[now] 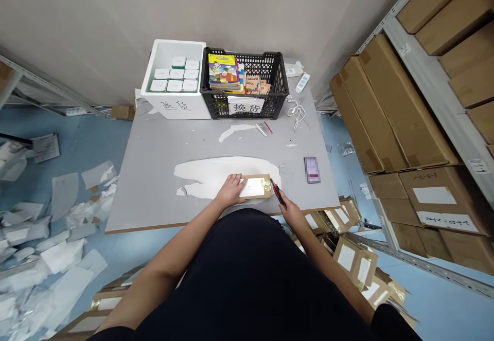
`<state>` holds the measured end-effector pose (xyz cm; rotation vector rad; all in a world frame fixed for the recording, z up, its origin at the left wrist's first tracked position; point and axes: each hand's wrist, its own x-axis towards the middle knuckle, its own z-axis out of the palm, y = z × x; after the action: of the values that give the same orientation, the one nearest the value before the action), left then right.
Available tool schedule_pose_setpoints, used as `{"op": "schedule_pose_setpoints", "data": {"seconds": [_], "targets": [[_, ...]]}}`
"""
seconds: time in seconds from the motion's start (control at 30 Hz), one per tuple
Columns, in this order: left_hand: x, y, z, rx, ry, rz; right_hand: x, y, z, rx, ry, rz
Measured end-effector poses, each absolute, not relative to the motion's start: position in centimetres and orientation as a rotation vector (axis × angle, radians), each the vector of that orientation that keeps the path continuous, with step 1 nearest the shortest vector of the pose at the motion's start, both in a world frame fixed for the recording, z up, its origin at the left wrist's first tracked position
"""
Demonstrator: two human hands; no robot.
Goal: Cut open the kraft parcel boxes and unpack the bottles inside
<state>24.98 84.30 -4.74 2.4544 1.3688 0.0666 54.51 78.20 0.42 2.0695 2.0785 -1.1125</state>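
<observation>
A small cardboard parcel (254, 186) with a white label and shiny tape lies on a white patch of the grey table (154, 197). My left hand (230, 189) presses on the parcel's left end, holding it in place. My right hand (288, 210) grips a red-and-black utility knife (278, 194), with its tip at the parcel's right end. The blade's exact contact with the tape is too small to tell.
At the table's back stand a white foam box (173, 99) of white packets and a black plastic crate (247, 107) of books. A phone-sized object (312, 170) lies right. Cardboard cartons (397, 109) fill shelves at right; plastic scraps (46, 238) litter the floor.
</observation>
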Motion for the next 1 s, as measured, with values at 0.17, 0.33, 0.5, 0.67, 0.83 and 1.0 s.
{"op": "schedule_pose_setpoints", "data": {"seconds": [0.17,0.33,0.5,0.67,0.83,1.0], "targets": [[25.1,84.2,-4.8,2.457,1.381,0.071,54.1,77.7,0.7,2.032,2.093,-0.999],[25.1,84.2,-5.0,2.450,1.390,0.056,53.9,77.1,0.3,2.062,2.089,-1.054],[25.2,84.3,-5.1,2.471,1.391,0.047,54.3,76.8,0.1,2.081,2.077,-1.160],[25.2,84.3,-5.2,2.471,1.387,0.038,54.5,76.5,0.0,2.064,2.059,-1.132],[25.2,84.3,-5.3,2.476,1.397,0.034,54.4,76.4,0.3,2.002,2.059,-1.046],[25.2,84.3,-5.3,2.491,1.404,0.045,54.4,76.1,0.8,1.995,1.999,-1.039]]}}
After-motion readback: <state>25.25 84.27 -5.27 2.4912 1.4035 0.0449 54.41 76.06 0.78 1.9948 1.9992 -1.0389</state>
